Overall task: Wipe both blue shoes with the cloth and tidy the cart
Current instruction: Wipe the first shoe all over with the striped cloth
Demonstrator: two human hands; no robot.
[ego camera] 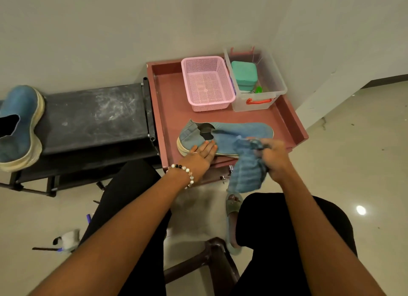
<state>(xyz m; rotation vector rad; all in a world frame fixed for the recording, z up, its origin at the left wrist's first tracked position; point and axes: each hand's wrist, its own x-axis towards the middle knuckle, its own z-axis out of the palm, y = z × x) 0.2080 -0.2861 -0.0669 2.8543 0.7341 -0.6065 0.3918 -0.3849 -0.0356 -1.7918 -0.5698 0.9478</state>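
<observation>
- Shoe on the cart: a light blue knit slip-on shoe (231, 134) with a cream sole lies on its side at the near edge of the reddish-brown tray-topped cart (170, 101), heel to the left, toe to the right, its dark opening facing up.
- Left hand (199, 155), with a beaded bracelet at the wrist, lies flat and unclenched on the heel part of this shoe, pressing it down.
- Right hand (274, 156) is clenched around a bunched blue ribbed cloth (247, 172); the cloth touches the shoe's near side by the toe and hangs down past the cart's edge.
- Second blue shoe with a thick cream sole (19, 123) rests on a black rack shelf (95, 114), well apart to the far left.
- At the cart's far side stand a pink perforated plastic basket (207, 83) and, just beside it on the right, a clear plastic box (260, 83) holding a teal case (244, 76).
</observation>
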